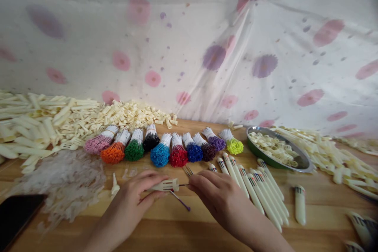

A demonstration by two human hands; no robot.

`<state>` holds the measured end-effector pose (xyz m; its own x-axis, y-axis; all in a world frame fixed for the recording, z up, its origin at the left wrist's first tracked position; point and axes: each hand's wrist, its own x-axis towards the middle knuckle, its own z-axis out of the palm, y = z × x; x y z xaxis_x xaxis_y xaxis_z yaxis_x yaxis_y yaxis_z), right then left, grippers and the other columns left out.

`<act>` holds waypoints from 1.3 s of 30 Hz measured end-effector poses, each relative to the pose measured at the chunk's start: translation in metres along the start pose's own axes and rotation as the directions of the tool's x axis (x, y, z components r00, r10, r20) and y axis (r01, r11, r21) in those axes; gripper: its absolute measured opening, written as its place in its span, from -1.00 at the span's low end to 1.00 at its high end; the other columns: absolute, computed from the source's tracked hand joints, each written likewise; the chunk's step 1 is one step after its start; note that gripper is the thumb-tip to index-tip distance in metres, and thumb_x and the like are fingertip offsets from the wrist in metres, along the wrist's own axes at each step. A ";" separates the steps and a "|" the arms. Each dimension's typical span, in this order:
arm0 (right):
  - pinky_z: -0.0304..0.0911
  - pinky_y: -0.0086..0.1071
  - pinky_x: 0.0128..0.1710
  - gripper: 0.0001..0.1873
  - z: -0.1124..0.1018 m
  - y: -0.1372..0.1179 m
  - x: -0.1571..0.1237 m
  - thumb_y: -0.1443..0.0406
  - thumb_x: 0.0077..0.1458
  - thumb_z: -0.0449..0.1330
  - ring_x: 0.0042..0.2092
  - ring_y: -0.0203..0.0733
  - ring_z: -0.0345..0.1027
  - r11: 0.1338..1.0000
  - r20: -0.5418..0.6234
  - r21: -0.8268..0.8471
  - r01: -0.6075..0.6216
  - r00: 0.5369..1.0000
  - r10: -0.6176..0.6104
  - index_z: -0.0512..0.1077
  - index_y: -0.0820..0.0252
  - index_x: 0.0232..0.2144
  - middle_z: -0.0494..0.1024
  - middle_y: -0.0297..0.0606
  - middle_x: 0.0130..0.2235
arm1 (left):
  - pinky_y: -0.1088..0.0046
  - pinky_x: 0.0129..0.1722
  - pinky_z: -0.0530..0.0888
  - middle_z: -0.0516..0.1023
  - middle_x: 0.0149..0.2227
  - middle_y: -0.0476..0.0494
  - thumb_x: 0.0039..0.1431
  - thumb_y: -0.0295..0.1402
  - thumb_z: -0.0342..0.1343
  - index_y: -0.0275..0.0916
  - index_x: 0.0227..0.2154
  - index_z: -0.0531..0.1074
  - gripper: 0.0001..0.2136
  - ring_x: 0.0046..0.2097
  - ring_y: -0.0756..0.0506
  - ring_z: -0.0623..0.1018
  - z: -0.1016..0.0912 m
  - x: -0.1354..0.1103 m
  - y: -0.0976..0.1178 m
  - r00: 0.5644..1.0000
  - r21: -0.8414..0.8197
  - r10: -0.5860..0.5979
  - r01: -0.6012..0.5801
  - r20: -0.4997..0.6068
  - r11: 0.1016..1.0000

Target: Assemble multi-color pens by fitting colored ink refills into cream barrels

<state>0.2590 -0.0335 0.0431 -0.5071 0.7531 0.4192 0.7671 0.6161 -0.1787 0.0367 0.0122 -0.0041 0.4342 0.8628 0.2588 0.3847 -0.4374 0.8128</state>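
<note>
My left hand point(138, 195) is closed around a cream slotted pen barrel part point(165, 185), its open end facing right. My right hand point(217, 193) is pinched just to the right of it. A thin dark rod point(183, 185) runs between the barrel part's end and my right fingers. Thin metallic-looking rods point(188, 171) stick out above those fingers; their lower ends are hidden. A white pen refill with a purple end point(180, 201) slants down right below the barrel part; I cannot tell whether it touches it.
Bundles of coloured pen refills point(178, 151) stand in a row behind my hands. Multicolour pens point(260, 189) lie at right, near a metal dish point(274, 149) of cream parts. Cream tubes point(32, 126), clear plastic bits point(71, 181) and a dark phone-like slab point(17, 220) are left.
</note>
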 end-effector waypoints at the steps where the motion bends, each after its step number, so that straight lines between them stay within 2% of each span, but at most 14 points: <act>1: 0.13 -0.44 -0.48 -0.74 0.002 -0.001 0.001 0.32 0.29 -0.10 -0.46 -0.27 0.30 1.000 0.009 0.017 0.000 1.000 -0.001 0.36 0.23 -0.34 0.44 -0.26 -0.44 | 0.35 -0.07 0.44 0.59 -0.13 -0.03 0.06 -0.47 0.13 0.00 -0.18 0.53 -0.72 -0.07 -0.13 0.53 0.000 0.000 0.000 1.000 -0.001 0.003 -0.003 0.000 1.000; 5: 0.16 -0.45 -0.48 -0.68 0.009 -0.008 0.005 0.26 0.31 -0.13 -0.46 -0.27 0.33 0.995 -0.003 0.096 -0.011 1.000 0.011 0.37 0.23 -0.33 0.46 -0.27 -0.44 | 0.33 -0.09 0.46 0.59 -0.16 -0.06 0.06 -0.46 0.14 -0.03 -0.19 0.53 -0.74 -0.10 -0.14 0.54 0.002 -0.002 0.001 1.000 0.003 0.005 -0.005 0.001 1.000; 9: 0.21 -0.46 -0.45 -0.67 0.003 -0.011 0.005 0.16 0.29 -0.11 -0.41 -0.26 0.40 0.987 -0.061 0.161 -0.023 0.998 0.033 0.34 0.25 -0.20 0.51 -0.24 -0.39 | 0.33 -0.08 0.45 0.59 -0.15 -0.06 0.06 -0.46 0.13 -0.03 -0.17 0.52 -0.73 -0.09 -0.13 0.54 0.000 -0.004 0.001 1.000 -0.006 0.030 -0.030 0.002 1.000; 12: 0.20 -0.48 -0.47 -0.72 -0.003 -0.005 0.002 0.16 0.27 -0.07 -0.45 -0.28 0.40 0.980 -0.095 0.152 -0.131 0.985 0.146 0.31 0.21 -0.15 0.52 -0.30 -0.43 | 0.37 -0.10 0.46 0.58 -0.14 -0.05 0.08 -0.44 0.13 -0.01 -0.18 0.52 -0.74 -0.09 -0.12 0.54 -0.002 -0.003 0.000 0.998 -0.005 0.057 -0.057 -0.023 0.998; 16: 0.14 -0.46 -0.54 -0.82 0.012 0.012 -0.004 0.20 0.20 0.05 -0.47 -0.22 0.42 0.901 0.049 -0.128 -0.414 0.905 0.423 0.34 0.20 -0.34 0.52 -0.29 -0.46 | 0.41 -0.14 0.47 0.59 -0.15 -0.02 0.09 -0.40 0.14 0.03 -0.17 0.51 -0.75 -0.13 -0.10 0.55 -0.007 -0.001 0.001 0.997 0.011 0.068 -0.068 -0.034 0.998; 18: 0.19 -0.41 -0.48 -0.78 0.031 0.021 -0.005 0.17 0.10 0.17 -0.35 -0.11 0.46 0.844 0.142 -0.294 -0.449 0.852 0.503 0.35 0.22 -0.32 0.54 -0.19 -0.35 | 0.41 -0.15 0.48 0.59 -0.15 -0.01 0.08 -0.38 0.15 0.05 -0.18 0.52 -0.75 -0.13 -0.10 0.56 -0.008 0.000 0.002 0.997 0.014 0.066 -0.065 -0.038 0.998; 20: 0.22 -0.38 -0.42 -0.78 0.049 0.027 -0.007 0.19 0.05 0.23 -0.28 -0.03 0.46 0.830 0.193 -0.347 -0.436 0.833 0.518 0.36 0.24 -0.34 0.54 -0.13 -0.30 | 0.40 -0.13 0.48 0.60 -0.15 0.00 0.08 -0.38 0.16 0.06 -0.18 0.51 -0.75 -0.12 -0.11 0.56 -0.010 0.001 0.002 0.997 0.014 0.061 -0.060 -0.047 0.998; 24: 0.19 -0.43 -0.44 -0.96 0.065 0.037 -0.006 0.40 0.06 0.20 -0.33 -0.10 0.47 0.853 0.210 -0.322 -0.411 0.847 0.488 0.37 0.24 -0.40 0.56 -0.16 -0.36 | 0.34 -0.10 0.47 0.61 -0.14 0.00 0.08 -0.35 0.15 0.06 -0.17 0.52 -0.76 -0.09 -0.13 0.55 -0.012 0.003 0.003 0.998 0.040 0.047 -0.046 -0.038 0.998; 28: 0.19 -0.46 -0.46 -0.91 0.039 0.043 -0.002 0.43 0.16 0.07 -0.41 -0.22 0.44 0.875 0.148 -0.259 -0.409 0.879 0.454 0.37 0.23 -0.31 0.55 -0.25 -0.41 | 0.34 -0.10 0.48 0.61 -0.12 -0.01 0.12 -0.32 0.11 0.04 -0.14 0.50 -0.76 -0.07 -0.14 0.55 -0.017 0.005 0.005 0.998 0.076 0.058 -0.061 0.036 0.995; 30: 0.24 -0.44 -0.33 -0.88 0.018 0.041 -0.001 0.40 0.19 0.04 -0.28 -0.23 0.43 0.925 0.080 -0.193 -0.327 0.934 0.347 0.36 0.20 -0.22 0.55 -0.25 -0.31 | 0.38 -0.11 0.49 0.59 -0.09 0.00 0.15 -0.31 0.08 0.05 -0.11 0.48 -0.74 -0.06 -0.13 0.55 -0.020 0.005 0.006 0.994 0.083 0.079 -0.085 0.073 0.993; 31: 0.25 -0.41 -0.31 -0.85 0.008 0.038 -0.001 0.38 0.21 0.02 -0.28 -0.22 0.41 0.967 -0.014 -0.137 -0.214 0.977 0.214 0.36 0.21 -0.20 0.55 -0.23 -0.30 | 0.40 -0.10 0.49 0.59 -0.08 0.00 0.16 -0.32 0.06 0.06 -0.09 0.47 -0.73 -0.06 -0.12 0.54 -0.021 0.005 0.006 0.992 0.084 0.089 -0.096 0.085 0.992; 32: 0.25 -0.39 -0.30 -0.82 -0.001 0.035 -0.002 0.36 0.24 -0.01 -0.28 -0.21 0.40 0.989 -0.099 -0.107 -0.106 0.991 0.096 0.36 0.22 -0.17 0.55 -0.22 -0.29 | 0.41 -0.10 0.48 0.58 -0.07 0.00 0.17 -0.32 0.05 0.06 -0.07 0.45 -0.72 -0.06 -0.11 0.54 -0.021 0.005 0.006 0.991 0.085 0.097 -0.105 0.096 0.991; 35: 0.24 -0.36 -0.33 -0.82 -0.016 0.023 -0.004 0.33 0.24 0.02 -0.31 -0.21 0.37 0.985 -0.211 -0.155 0.077 0.971 -0.109 0.39 0.21 -0.17 0.56 -0.22 -0.27 | 0.42 -0.05 0.45 0.56 -0.04 0.00 0.18 -0.34 0.03 0.05 -0.05 0.44 -0.71 -0.02 -0.11 0.52 -0.023 0.004 0.007 0.988 0.088 0.089 -0.100 0.130 0.991; 39: 0.21 -0.36 -0.37 -0.85 -0.017 0.011 -0.006 0.34 0.21 0.08 -0.35 -0.23 0.33 0.975 -0.220 -0.178 0.129 0.961 -0.167 0.43 0.21 -0.22 0.56 -0.26 -0.30 | 0.39 -0.02 0.43 0.54 -0.01 0.00 0.18 -0.36 0.04 0.07 -0.02 0.41 -0.68 0.02 -0.13 0.48 -0.025 0.003 0.011 0.975 0.060 0.057 -0.071 0.216 0.996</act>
<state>0.2776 -0.0351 0.0539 -0.5295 0.5698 0.6285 0.7529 0.6571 0.0386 0.0219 0.0164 0.0186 0.6213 0.7613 0.1856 0.4011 -0.5124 0.7593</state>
